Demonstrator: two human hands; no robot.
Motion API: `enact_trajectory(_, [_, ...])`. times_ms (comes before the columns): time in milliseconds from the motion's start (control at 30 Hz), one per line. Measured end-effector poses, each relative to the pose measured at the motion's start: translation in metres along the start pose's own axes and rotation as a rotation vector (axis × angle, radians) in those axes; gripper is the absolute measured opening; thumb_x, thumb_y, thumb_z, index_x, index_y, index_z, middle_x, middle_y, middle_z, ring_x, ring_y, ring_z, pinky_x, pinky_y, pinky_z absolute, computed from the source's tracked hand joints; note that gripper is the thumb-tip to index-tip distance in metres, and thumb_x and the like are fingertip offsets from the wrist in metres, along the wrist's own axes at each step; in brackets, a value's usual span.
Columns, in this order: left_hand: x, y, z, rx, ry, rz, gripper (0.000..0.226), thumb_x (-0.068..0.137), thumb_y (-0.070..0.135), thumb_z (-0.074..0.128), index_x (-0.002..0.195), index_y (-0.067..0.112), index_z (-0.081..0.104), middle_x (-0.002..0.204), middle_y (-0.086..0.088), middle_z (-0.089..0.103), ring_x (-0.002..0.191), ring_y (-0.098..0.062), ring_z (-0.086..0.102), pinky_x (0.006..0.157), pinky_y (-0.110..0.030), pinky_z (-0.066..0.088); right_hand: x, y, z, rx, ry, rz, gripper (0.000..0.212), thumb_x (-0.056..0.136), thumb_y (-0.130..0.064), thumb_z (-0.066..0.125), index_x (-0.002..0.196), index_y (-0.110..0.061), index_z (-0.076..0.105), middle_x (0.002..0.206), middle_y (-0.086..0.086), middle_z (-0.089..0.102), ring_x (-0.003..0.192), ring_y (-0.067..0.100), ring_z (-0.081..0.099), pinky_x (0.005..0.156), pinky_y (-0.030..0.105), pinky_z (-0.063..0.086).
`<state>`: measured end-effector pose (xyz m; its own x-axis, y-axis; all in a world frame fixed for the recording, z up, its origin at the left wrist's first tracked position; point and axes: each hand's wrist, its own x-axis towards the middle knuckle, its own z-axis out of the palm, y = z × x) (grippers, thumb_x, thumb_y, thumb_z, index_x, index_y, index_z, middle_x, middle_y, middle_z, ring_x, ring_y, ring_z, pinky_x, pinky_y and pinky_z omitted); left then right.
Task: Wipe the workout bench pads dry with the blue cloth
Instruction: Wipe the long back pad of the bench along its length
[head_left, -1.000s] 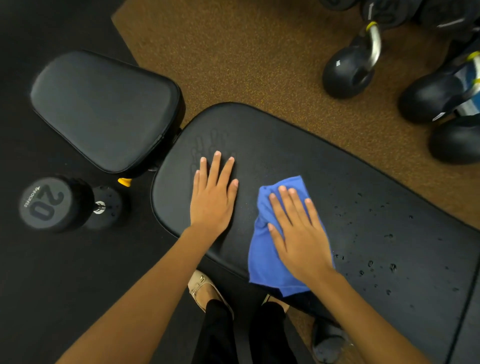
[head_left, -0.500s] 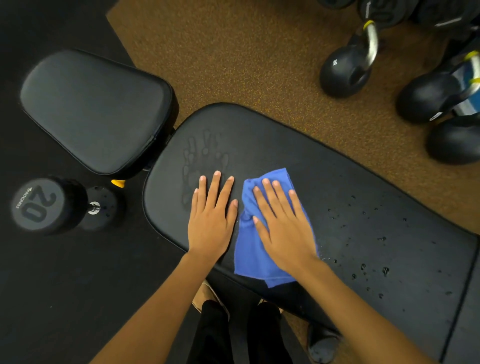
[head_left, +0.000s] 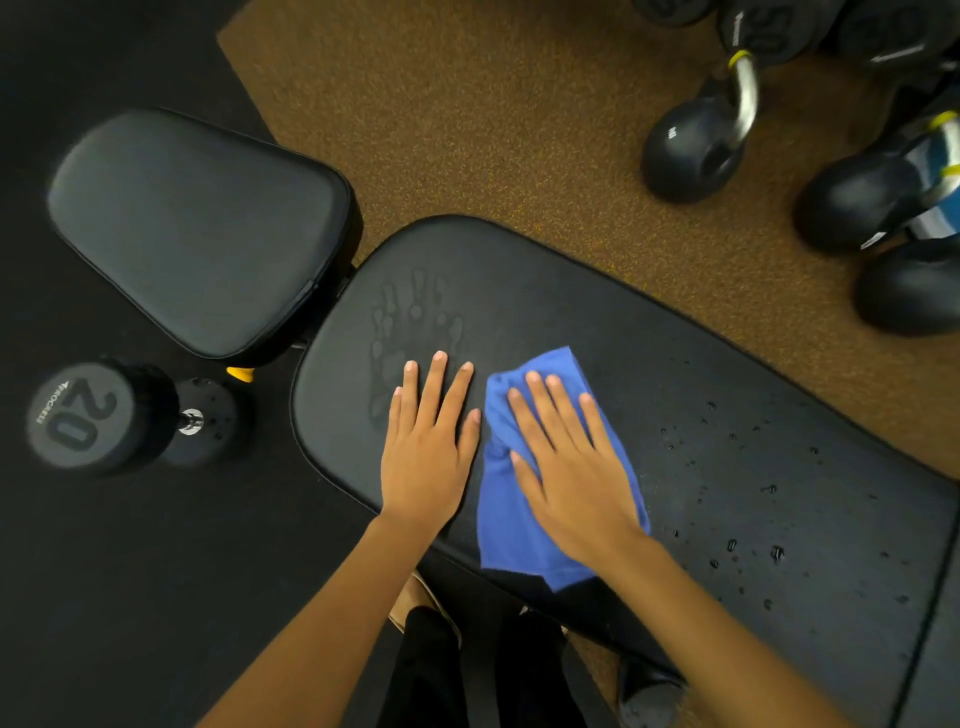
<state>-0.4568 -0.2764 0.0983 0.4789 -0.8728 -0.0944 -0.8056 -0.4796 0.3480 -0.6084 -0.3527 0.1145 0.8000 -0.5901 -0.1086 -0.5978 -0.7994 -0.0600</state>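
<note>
The long black back pad (head_left: 597, 322) of the bench runs from the centre to the lower right. Water drops (head_left: 753, 551) dot its right part, and a damp handprint (head_left: 410, 322) marks its left end. The blue cloth (head_left: 519, 530) lies on the pad near its front edge, partly hanging over it. My right hand (head_left: 566, 462) presses flat on the cloth with straight, spread fingers. My left hand (head_left: 428, 447) rests flat on the bare pad just left of the cloth, below the handprint. The smaller seat pad (head_left: 197, 234) sits at the upper left and looks dry.
A 20 dumbbell (head_left: 114, 415) lies on the black floor left of the bench. Several kettlebells (head_left: 691, 150) stand on the brown mat at the upper right. My legs and a shoe (head_left: 410, 603) show below the pad's front edge.
My right hand slid the cloth left across the pad until it met my left hand. My left hand drew back toward me, uncovering the damp handprint.
</note>
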Motion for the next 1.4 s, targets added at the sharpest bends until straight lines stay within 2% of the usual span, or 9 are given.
enact_trajectory(67, [0.000, -0.001, 0.000, -0.008, -0.004, -0.002, 0.052, 0.098, 0.043, 0.025, 0.145, 0.021, 0.033, 0.153, -0.006, 0.028, 0.142, -0.029, 0.016, 0.113, -0.040, 0.015, -0.007, 0.014, -0.001, -0.011, 0.009, 0.015, 0.057, 0.101, -0.038, 0.019, 0.152, -0.011, 0.022, 0.159, 0.011, 0.019, 0.146, 0.026, 0.018, 0.116, 0.047, 0.018])
enact_trajectory(300, [0.000, 0.000, 0.000, -0.020, -0.011, -0.005, 0.052, 0.098, 0.043, 0.024, 0.146, 0.022, 0.030, 0.154, -0.005, 0.025, 0.143, -0.030, 0.013, 0.113, -0.039, 0.011, 0.038, 0.013, 0.002, 0.017, 0.042, 0.351, 0.060, 0.099, -0.037, 0.020, 0.150, -0.007, 0.026, 0.155, 0.018, 0.026, 0.144, 0.031, 0.024, 0.117, 0.048, 0.014])
enact_trajectory(400, [0.000, -0.001, 0.001, -0.008, -0.008, -0.001, 0.052, 0.098, 0.042, 0.024, 0.145, 0.020, 0.033, 0.153, -0.007, 0.027, 0.142, -0.031, 0.015, 0.112, -0.040, 0.013, 0.038, -0.005, 0.002, 0.034, 0.026, 0.268, 0.060, 0.099, -0.038, 0.019, 0.149, -0.006, 0.027, 0.155, 0.017, 0.025, 0.144, 0.032, 0.022, 0.116, 0.050, 0.017])
enact_trajectory(533, [0.001, 0.001, -0.003, -0.005, -0.037, -0.015, 0.055, 0.097, 0.044, 0.021, 0.145, 0.021, 0.033, 0.154, -0.006, 0.025, 0.143, -0.030, 0.014, 0.113, -0.040, 0.012, 0.018, -0.002, -0.002, 0.143, 0.040, 0.084, 0.058, 0.103, -0.040, 0.011, 0.149, -0.008, 0.027, 0.156, 0.011, 0.024, 0.145, 0.026, 0.022, 0.116, 0.041, 0.011])
enact_trajectory(700, [-0.003, 0.027, -0.013, -0.048, 0.107, -0.101, 0.051, 0.097, 0.035, 0.030, 0.144, 0.016, 0.032, 0.155, -0.011, 0.021, 0.144, -0.028, 0.012, 0.114, -0.044, 0.013, -0.008, 0.051, -0.010, 0.194, 0.089, 0.386, 0.056, 0.100, -0.037, 0.017, 0.151, -0.013, 0.025, 0.159, 0.005, 0.020, 0.147, 0.023, 0.012, 0.116, 0.041, 0.004])
enact_trajectory(900, [-0.018, 0.099, 0.008, 0.033, 0.038, 0.096, 0.057, 0.097, 0.044, 0.030, 0.146, 0.016, 0.027, 0.154, -0.018, 0.020, 0.143, -0.032, 0.013, 0.114, -0.045, 0.012, -0.013, 0.057, -0.002, 0.093, 0.099, 0.381, 0.053, 0.100, -0.032, 0.023, 0.148, -0.012, 0.033, 0.155, 0.007, 0.030, 0.144, 0.026, 0.019, 0.115, 0.046, 0.010])
enact_trajectory(1100, [-0.008, 0.086, 0.022, 0.149, -0.054, 0.042, 0.067, 0.098, 0.055, 0.012, 0.146, 0.014, 0.031, 0.151, -0.016, 0.028, 0.140, -0.033, 0.022, 0.113, -0.045, 0.016, -0.016, 0.060, -0.002, 0.098, 0.091, 0.361, 0.054, 0.100, -0.034, 0.022, 0.150, -0.014, 0.029, 0.157, 0.006, 0.026, 0.145, 0.025, 0.017, 0.116, 0.045, 0.006])
enact_trajectory(1267, [-0.015, 0.039, 0.013, 0.176, 0.029, -0.097, 0.068, 0.097, 0.056, 0.011, 0.146, 0.012, 0.030, 0.151, -0.017, 0.027, 0.140, -0.033, 0.021, 0.114, -0.045, 0.011, -0.017, 0.056, -0.003, 0.084, 0.072, 0.378, 0.054, 0.101, -0.034, 0.019, 0.151, -0.015, 0.023, 0.158, 0.004, 0.020, 0.147, 0.025, 0.014, 0.117, 0.046, 0.007])
enact_trajectory(1400, [0.016, 0.036, 0.011, 0.137, 0.061, -0.221, 0.070, 0.096, 0.057, 0.014, 0.145, 0.011, 0.034, 0.150, -0.018, 0.031, 0.138, -0.038, 0.026, 0.113, -0.051, 0.016, -0.016, 0.054, -0.002, 0.052, 0.051, 0.374, 0.054, 0.101, -0.033, 0.017, 0.152, -0.015, 0.021, 0.159, 0.005, 0.019, 0.147, 0.026, 0.014, 0.117, 0.048, 0.011])
